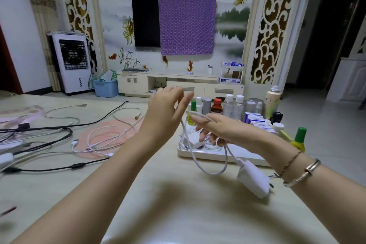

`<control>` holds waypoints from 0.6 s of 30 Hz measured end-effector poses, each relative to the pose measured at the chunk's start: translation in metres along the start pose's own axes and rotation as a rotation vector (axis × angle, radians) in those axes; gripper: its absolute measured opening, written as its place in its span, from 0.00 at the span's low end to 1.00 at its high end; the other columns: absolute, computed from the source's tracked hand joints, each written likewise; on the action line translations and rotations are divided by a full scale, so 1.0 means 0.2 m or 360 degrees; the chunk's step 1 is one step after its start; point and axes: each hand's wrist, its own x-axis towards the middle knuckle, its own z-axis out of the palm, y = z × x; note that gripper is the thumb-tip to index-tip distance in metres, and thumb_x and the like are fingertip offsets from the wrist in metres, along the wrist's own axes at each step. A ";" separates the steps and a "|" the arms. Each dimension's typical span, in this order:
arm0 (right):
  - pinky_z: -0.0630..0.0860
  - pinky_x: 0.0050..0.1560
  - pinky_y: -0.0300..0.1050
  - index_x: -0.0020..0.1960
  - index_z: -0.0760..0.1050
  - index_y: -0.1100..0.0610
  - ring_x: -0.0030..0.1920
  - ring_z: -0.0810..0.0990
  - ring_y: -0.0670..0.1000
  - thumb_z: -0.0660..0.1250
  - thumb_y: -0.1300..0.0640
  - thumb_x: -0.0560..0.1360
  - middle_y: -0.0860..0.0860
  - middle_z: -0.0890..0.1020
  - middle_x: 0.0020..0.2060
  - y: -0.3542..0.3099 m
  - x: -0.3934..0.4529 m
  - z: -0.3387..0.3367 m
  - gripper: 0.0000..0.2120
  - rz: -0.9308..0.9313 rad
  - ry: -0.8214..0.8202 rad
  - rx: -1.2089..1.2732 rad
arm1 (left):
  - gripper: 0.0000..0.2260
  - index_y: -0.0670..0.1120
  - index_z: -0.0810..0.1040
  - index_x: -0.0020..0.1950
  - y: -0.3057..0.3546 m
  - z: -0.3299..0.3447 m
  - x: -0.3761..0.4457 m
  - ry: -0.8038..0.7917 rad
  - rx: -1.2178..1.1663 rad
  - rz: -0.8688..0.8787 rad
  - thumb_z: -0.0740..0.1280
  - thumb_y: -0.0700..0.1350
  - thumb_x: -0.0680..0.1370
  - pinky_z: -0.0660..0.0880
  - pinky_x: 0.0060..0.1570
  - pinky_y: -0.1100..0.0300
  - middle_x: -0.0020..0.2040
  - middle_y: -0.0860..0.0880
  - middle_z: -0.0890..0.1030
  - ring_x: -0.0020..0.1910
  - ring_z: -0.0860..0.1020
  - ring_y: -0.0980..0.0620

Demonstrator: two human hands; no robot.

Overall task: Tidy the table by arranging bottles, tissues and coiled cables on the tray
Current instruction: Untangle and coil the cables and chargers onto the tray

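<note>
White tray on the table holds bottles, small boxes and a coiled cable. Above it, a thin white cable loops over the right hand, its plug hanging below. The left hand pinches the cable's other end.

Bottles at tray rear (table's right); loose cables left.
</note>
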 end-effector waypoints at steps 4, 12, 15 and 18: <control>0.72 0.37 0.36 0.56 0.74 0.51 0.30 0.74 0.40 0.56 0.23 0.59 0.46 0.80 0.42 -0.06 0.01 0.07 0.39 -0.0012 -0.0246 -0.0026 | 0.24 0.57 0.62 0.24 0.01 -0.06 0.04 0.0194 0.0079 -0.0151 0.57 0.56 0.81 0.63 0.45 0.53 0.31 0.53 0.63 0.40 0.67 0.48; 0.75 0.45 0.45 0.61 0.73 0.60 0.43 0.78 0.51 0.60 0.53 0.79 0.51 0.83 0.49 -0.09 0.07 0.05 0.15 0.0022 -0.0470 0.0041 | 0.23 0.48 0.75 0.30 -0.02 -0.07 0.06 0.0204 0.0276 -0.0236 0.58 0.60 0.79 0.61 0.45 0.55 0.34 0.53 0.64 0.44 0.69 0.49; 0.78 0.57 0.56 0.59 0.74 0.64 0.44 0.82 0.54 0.57 0.60 0.80 0.56 0.84 0.49 -0.11 0.09 0.04 0.12 0.0026 -0.0533 0.0062 | 0.24 0.46 0.70 0.29 -0.06 -0.08 0.04 0.0113 0.0173 -0.0158 0.61 0.61 0.78 0.66 0.44 0.54 0.35 0.49 0.69 0.42 0.70 0.47; 0.80 0.52 0.57 0.58 0.74 0.67 0.39 0.82 0.56 0.56 0.61 0.81 0.61 0.84 0.46 -0.11 0.10 -0.01 0.13 0.0001 -0.0539 0.0217 | 0.30 0.44 0.76 0.32 -0.15 -0.09 0.02 -0.0169 0.0026 -0.0231 0.54 0.68 0.76 0.72 0.48 0.50 0.34 0.47 0.76 0.42 0.74 0.44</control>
